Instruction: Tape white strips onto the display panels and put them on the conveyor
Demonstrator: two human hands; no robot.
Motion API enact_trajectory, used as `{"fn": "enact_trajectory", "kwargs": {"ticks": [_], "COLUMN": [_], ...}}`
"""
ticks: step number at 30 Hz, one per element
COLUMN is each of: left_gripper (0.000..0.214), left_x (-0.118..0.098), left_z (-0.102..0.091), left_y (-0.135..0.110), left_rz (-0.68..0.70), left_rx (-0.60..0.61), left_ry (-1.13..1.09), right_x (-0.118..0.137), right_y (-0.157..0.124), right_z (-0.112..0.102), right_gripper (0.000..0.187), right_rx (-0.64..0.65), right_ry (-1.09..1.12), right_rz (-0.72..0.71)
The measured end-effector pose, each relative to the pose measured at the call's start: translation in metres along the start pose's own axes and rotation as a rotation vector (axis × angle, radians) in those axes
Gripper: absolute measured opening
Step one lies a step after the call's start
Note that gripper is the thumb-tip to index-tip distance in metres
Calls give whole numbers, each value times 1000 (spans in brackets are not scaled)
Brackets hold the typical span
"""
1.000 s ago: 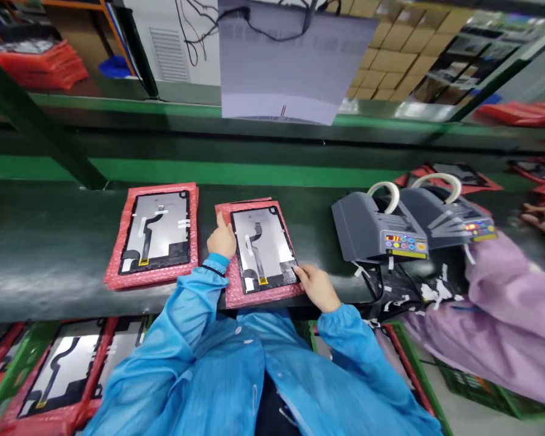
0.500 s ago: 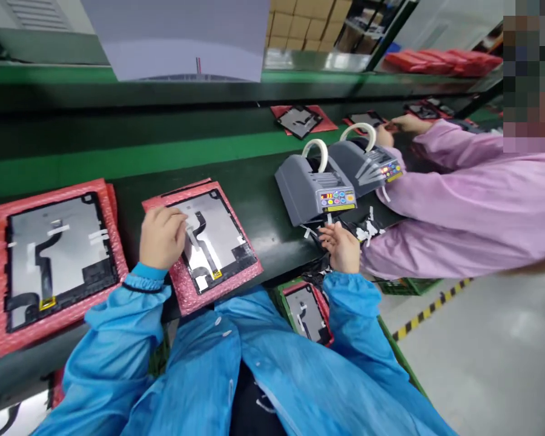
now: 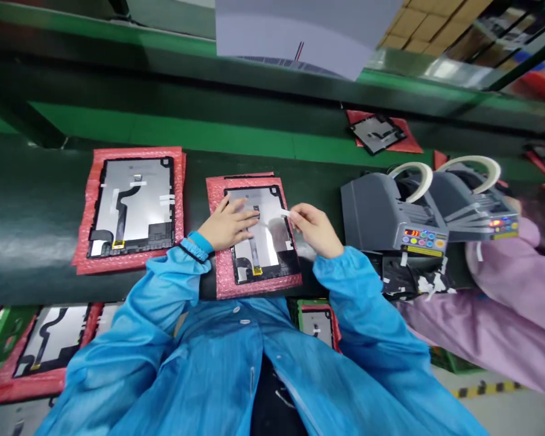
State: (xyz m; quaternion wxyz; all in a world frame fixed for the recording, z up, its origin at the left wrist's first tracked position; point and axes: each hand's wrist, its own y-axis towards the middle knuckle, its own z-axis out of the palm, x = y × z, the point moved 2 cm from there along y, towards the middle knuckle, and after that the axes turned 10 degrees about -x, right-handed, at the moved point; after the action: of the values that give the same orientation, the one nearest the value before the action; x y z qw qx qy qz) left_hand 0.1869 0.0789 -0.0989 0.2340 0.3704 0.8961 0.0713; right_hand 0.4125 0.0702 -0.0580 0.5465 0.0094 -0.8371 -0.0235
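Note:
In front of me a tablet screen panel [image 3: 269, 251], silver with a black frame, lies on pink bubble wrap [image 3: 226, 280]. A black flex cable with a yellow end runs over its back. My left hand [image 3: 227, 225] rests on the panel's left part, fingers spread and flat over it, hiding some of the surface. Just beyond the panel's right edge is my right hand [image 3: 317, 230], with thumb and forefinger pinched on a short strip of white tape [image 3: 284, 212]. The strip reaches over the panel's right side; whether it touches the surface I cannot tell.
Another panel [image 3: 152, 203] on pink wrap lies to the left. Two grey tape dispensers [image 3: 381, 212] with tape rolls stand at right, tape scraps [image 3: 429, 283] below them. A co-worker's pink sleeve [image 3: 504, 284] is beyond. Crates with more panels [image 3: 54, 333] sit below the table edge.
My right hand has moved left from the front of the dispenser to the panel, carrying a tape strip. My left hand's fingers have spread onto the panel. The view has swung right.

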Motion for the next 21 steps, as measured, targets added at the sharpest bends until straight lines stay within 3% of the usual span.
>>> {"fn": "enact_trajectory", "kwargs": {"ticks": [3,6,12,21], "left_gripper": [50,56,59,62], "left_x": [2,5,7,7], "left_z": [6,9,12,12], "left_y": [-2,-4,-5,-4], "left_rz": [-10,-21,-40,-14], "left_rx": [-11,-29,-40,-22], "left_ry": [7,4,-14,46], "right_x": [-9,-15,-6,2], "right_y": [30,40,39,43], "right_z": [29,43,48,54], "right_gripper": [21,16,15,21], "right_rx": [140,190,240,281], "right_ry": [-119,-269,-561,-730], "right_rz": [-20,-33,-6,-23]}}
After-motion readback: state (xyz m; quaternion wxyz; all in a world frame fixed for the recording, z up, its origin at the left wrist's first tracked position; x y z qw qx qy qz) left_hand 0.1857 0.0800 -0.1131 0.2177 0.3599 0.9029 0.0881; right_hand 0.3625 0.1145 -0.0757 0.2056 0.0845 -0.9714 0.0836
